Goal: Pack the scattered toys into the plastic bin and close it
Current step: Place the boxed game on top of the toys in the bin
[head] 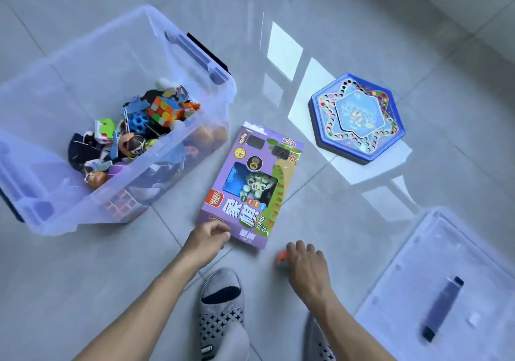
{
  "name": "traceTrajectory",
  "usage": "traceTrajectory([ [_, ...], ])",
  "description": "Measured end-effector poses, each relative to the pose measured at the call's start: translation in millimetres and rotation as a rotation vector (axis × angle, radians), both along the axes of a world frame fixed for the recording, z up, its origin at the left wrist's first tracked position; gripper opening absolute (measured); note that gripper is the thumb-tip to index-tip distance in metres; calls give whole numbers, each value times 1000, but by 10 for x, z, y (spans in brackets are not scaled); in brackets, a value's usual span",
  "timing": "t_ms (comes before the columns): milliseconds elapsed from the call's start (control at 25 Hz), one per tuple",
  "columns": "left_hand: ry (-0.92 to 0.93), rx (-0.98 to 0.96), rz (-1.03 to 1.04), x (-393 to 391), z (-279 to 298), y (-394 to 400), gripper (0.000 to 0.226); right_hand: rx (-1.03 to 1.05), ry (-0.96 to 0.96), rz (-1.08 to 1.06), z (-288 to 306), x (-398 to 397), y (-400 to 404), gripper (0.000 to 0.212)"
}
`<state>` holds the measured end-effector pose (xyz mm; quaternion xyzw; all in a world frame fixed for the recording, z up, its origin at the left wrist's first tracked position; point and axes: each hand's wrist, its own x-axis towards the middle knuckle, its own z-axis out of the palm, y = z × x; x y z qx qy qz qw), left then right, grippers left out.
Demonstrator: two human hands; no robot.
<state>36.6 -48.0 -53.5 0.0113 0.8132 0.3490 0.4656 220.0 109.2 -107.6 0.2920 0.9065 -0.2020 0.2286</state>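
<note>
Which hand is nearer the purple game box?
Left. The left hand touches the near edge of the purple game box; the right hand is off to its right, over a small orange toy.

Bright, cool daylight across the glossy tiled floor. Window-shaped glare patches reflect on the tiles beside the hexagonal game box. Shadows are faint and soft. Wide-angle distortion bows the tile joints toward the edges. The lid at lower right is smeared; the overall focus is slightly soft.
</note>
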Motion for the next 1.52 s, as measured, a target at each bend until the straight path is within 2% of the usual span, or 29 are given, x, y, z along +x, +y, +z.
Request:
traceTrajectory([
  [40, 5, 4, 25, -27, 21, -20, 12, 14, -4, -36, 70, 45, 11, 15],
  [120, -8, 26, 97, -76, 100, -86, 13, -24, 27, -351, 331, 8, 107, 12],
  [200, -37, 62, 169, -99, 204, -173, 14, -144, 199, -584, 677, -293, 165, 15],
  [240, -52, 62, 198, -81, 248, -221, 14, -249, 294, -611, 899, -535, 146, 17],
  [320, -72, 62, 263, -1, 374, -368, 14, -424, 461, -525, 1400, -1099, 26, 20],
  [400, -85, 75, 286, 60, 511, -531, 14, -489, 569, -370, 1887, -1669, -150, 23],
  [480, -93, 67, 303, 75, 599, -692, 15, -492, 611, -274, 2281, -2108, -278, 34],
  [560, -89, 68, 337, 51, 629, -843, 15, -500, 591, -287, 2425, -2338, -276, 50],
  [640, -89, 56, 371, 34, 569, -951, 14, -474, 589, -376, 2297, -2218, -215, 45],
  [720, -93, 30, 381, 32, 456, -974, 14, -449, 551, -478, 1876, -1800, -141, 23],
  [800, -80, 8, 375, 17, 289, -883, 15, -438, 390, -591, 1351, -1272, -73, 16],
  [960, 73, -42, 263, -147, -78, -401, 19, -545, 36, -769, 664, -632, 70, 22],
  [1080, 187, -38, 186, -340, -346, 60, 31, -688, 30, -857, 371, -675, 108, 32],
  [1200, 190, -167, 97, -504, -590, 284, 46, -785, 87, -960, 156, -788, 65, 26],
  [1280, 127, -180, 89, -579, -653, 292, 53, -786, 144, -1062, 74, -768, 63, 24],
  [1400, -99, -24, 187, -541, -624, 285, 34, -778, 186, -1175, 70, -650, 155, 23],
  [1520, -226, 119, 263, -414, -483, 347, 30, -868, 155, -1259, 222, -510, 241, 20],
])
